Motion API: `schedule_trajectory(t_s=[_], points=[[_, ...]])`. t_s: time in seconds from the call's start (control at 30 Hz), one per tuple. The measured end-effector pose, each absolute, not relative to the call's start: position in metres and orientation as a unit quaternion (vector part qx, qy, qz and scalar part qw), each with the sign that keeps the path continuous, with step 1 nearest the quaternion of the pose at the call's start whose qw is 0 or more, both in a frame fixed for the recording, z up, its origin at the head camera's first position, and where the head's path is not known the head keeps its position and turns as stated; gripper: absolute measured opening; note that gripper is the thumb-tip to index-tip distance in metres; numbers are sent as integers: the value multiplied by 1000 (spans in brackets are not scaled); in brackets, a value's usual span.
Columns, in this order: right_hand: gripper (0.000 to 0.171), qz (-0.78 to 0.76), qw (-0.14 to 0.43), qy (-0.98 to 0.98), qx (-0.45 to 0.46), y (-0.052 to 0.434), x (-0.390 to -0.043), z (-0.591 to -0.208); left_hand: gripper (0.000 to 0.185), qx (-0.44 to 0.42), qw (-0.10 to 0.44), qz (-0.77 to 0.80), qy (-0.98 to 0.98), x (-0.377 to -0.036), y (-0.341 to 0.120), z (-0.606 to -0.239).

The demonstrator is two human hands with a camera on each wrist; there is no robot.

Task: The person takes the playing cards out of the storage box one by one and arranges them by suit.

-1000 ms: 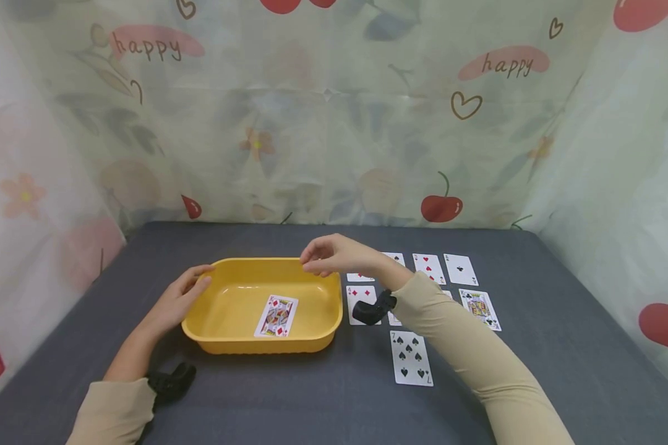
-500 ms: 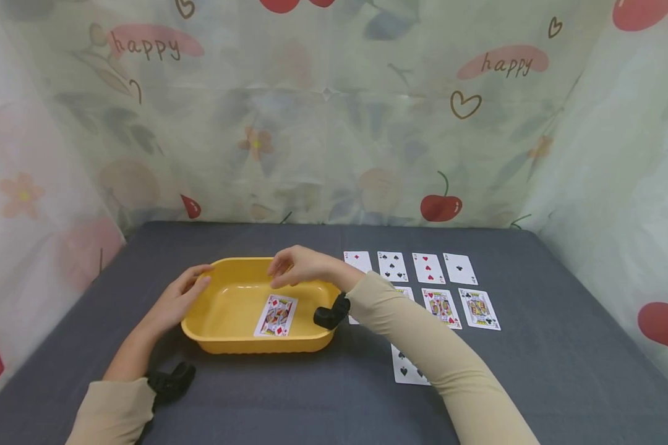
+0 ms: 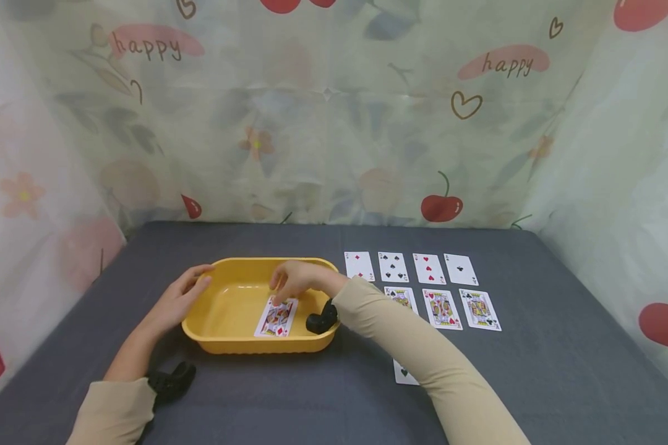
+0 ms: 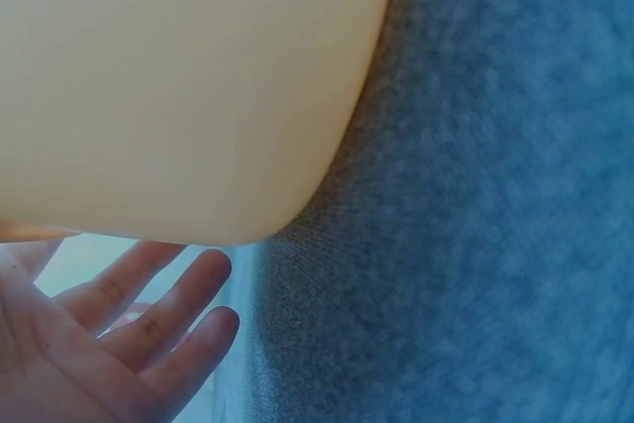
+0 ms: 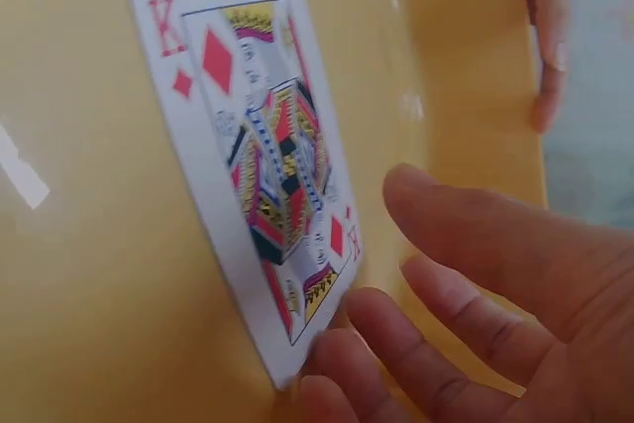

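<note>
A king of diamonds (image 5: 267,156) lies face up inside the yellow tray (image 3: 228,345). Reaching into the tray, my right hand (image 3: 297,278) is at the card's far edge. In the right wrist view its fingertips meet the card's edge while the thumb stays apart from it. My left hand (image 3: 180,295) rests at the tray's left rim. The left wrist view shows its fingers extended and slightly spread beside the tray wall (image 4: 198,96); the thumb's contact is hard to see there.
Right of the tray, several face-up cards lie in rows, among them a king of hearts (image 3: 442,309), a king of clubs (image 3: 480,309) and a three of hearts (image 3: 429,269). My right sleeve (image 3: 417,352) covers part of a spade card (image 3: 404,374). A patterned curtain (image 3: 328,154) hangs behind.
My right hand has moved left from above the tray's right rim, then down into the tray to the king of diamonds. My left hand has stayed put.
</note>
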State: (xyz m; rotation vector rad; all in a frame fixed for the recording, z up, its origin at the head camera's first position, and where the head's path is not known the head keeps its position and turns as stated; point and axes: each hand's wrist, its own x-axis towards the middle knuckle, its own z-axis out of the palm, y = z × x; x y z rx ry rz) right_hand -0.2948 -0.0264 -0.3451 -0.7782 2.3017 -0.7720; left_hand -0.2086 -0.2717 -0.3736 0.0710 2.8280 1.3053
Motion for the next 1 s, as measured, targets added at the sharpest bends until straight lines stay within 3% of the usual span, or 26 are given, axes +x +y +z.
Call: schedule_trajectory(t_s=[0.53,1.0], points=[[42,-150,240,905,-318,-36,-286,-352,58,25,14,422,906,-209,-272,-373],[28,-337,296,845,-291,-23,-296,-338,56,26,12,423,906,-208,-271,-374]])
